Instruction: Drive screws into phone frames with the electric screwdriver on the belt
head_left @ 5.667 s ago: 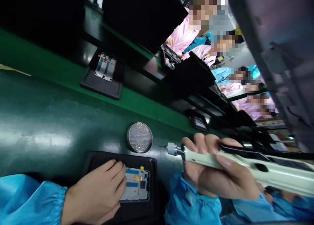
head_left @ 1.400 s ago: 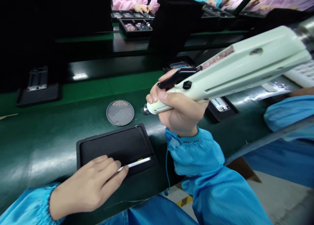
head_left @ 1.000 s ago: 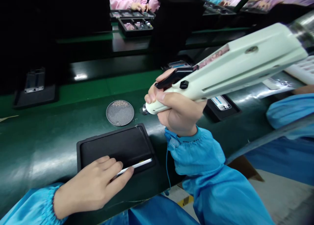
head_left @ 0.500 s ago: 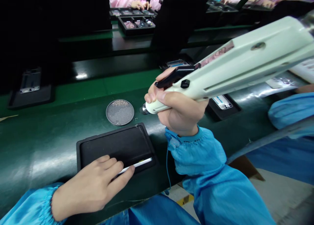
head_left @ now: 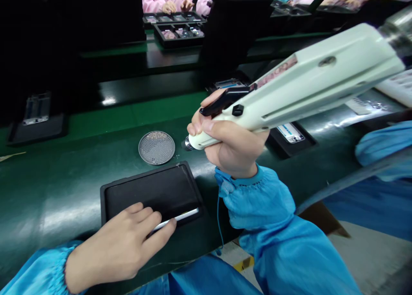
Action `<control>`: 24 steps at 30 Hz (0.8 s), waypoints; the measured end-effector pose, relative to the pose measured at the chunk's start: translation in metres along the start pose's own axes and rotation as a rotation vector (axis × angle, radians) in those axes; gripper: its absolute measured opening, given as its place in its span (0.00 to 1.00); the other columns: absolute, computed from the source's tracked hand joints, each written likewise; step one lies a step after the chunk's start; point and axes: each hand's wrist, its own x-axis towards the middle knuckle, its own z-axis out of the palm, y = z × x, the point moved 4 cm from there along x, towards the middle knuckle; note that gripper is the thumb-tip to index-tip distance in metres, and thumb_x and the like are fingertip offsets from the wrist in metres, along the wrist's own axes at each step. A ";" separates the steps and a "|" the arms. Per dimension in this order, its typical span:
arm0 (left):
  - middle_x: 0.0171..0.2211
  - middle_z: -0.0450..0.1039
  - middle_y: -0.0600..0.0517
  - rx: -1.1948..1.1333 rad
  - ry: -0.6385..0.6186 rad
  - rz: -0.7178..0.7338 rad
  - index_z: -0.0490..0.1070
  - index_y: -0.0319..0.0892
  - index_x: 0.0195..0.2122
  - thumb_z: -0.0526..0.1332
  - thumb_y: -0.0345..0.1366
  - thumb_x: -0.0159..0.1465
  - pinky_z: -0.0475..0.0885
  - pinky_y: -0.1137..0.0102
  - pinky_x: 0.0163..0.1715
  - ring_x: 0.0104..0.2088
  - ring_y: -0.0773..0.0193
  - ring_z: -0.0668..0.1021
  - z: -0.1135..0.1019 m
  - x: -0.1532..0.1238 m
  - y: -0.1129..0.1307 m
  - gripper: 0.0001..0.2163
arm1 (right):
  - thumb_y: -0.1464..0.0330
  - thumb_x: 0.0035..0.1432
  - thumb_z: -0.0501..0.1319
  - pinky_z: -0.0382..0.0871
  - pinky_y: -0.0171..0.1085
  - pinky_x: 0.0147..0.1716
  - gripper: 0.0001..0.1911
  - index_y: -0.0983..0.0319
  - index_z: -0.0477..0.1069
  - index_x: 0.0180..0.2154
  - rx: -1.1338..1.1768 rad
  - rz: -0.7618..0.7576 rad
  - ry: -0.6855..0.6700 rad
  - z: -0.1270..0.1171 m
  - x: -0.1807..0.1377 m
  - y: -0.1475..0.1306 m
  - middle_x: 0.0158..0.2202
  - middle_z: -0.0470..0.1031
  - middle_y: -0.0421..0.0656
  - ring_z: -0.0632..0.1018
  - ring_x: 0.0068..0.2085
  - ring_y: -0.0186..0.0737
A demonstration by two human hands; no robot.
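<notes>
My right hand (head_left: 230, 147) is wrapped round a pale green electric screwdriver (head_left: 289, 87), whose metal tip points down-left near a round perforated metal dish (head_left: 156, 147). My left hand (head_left: 122, 248) lies on the near edge of a black tray (head_left: 151, 192), fingers curled on the edge of a thin phone frame (head_left: 180, 216) tilted up inside the tray. Both arms wear blue sleeves.
The green conveyor belt (head_left: 48, 188) carries other black trays with phone frames at the far left (head_left: 37, 121) and right (head_left: 289, 134). Behind stand black parts trays (head_left: 178, 29) and people in pink coats. Another blue sleeve (head_left: 383, 147) shows at the right.
Since 5.7 s ago the view has turned and the phone frame has gone from lying flat to standing on edge under my left hand. In the last second little has moved.
</notes>
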 end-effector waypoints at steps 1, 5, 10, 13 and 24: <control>0.34 0.71 0.45 0.004 0.002 -0.003 0.62 0.32 0.59 0.50 0.22 0.63 0.70 0.59 0.34 0.30 0.55 0.72 0.000 0.000 0.000 0.22 | 0.69 0.44 0.67 0.70 0.41 0.23 0.08 0.56 0.74 0.31 0.008 -0.008 -0.008 0.000 0.000 0.000 0.26 0.69 0.38 0.71 0.25 0.36; 0.32 0.69 0.46 0.009 0.008 0.001 0.63 0.32 0.58 0.50 0.22 0.63 0.69 0.60 0.33 0.29 0.56 0.71 -0.002 0.002 0.000 0.21 | 0.65 0.47 0.69 0.71 0.43 0.25 0.09 0.56 0.72 0.32 -0.025 -0.007 -0.035 0.002 -0.001 -0.001 0.25 0.65 0.37 0.70 0.25 0.35; 0.33 0.69 0.46 0.017 0.006 0.011 0.63 0.32 0.58 0.50 0.22 0.63 0.68 0.60 0.33 0.30 0.56 0.71 -0.002 0.003 0.001 0.21 | 0.64 0.47 0.68 0.69 0.42 0.24 0.10 0.56 0.70 0.32 -0.028 0.019 -0.023 0.004 -0.002 -0.002 0.26 0.66 0.38 0.69 0.25 0.35; 0.32 0.68 0.47 0.024 0.023 0.015 0.65 0.32 0.57 0.49 0.22 0.63 0.66 0.61 0.33 0.29 0.57 0.70 -0.002 0.003 0.001 0.21 | 0.66 0.46 0.68 0.69 0.42 0.24 0.09 0.56 0.71 0.32 -0.011 0.029 -0.012 0.004 -0.002 -0.002 0.26 0.66 0.38 0.69 0.25 0.35; 0.31 0.67 0.48 0.041 -0.016 -0.004 0.62 0.33 0.60 0.50 0.24 0.63 0.64 0.62 0.31 0.28 0.57 0.69 -0.001 0.008 0.003 0.23 | 0.66 0.43 0.70 0.66 0.40 0.23 0.10 0.56 0.74 0.30 0.051 0.067 -0.007 0.004 -0.002 0.000 0.23 0.67 0.37 0.69 0.25 0.36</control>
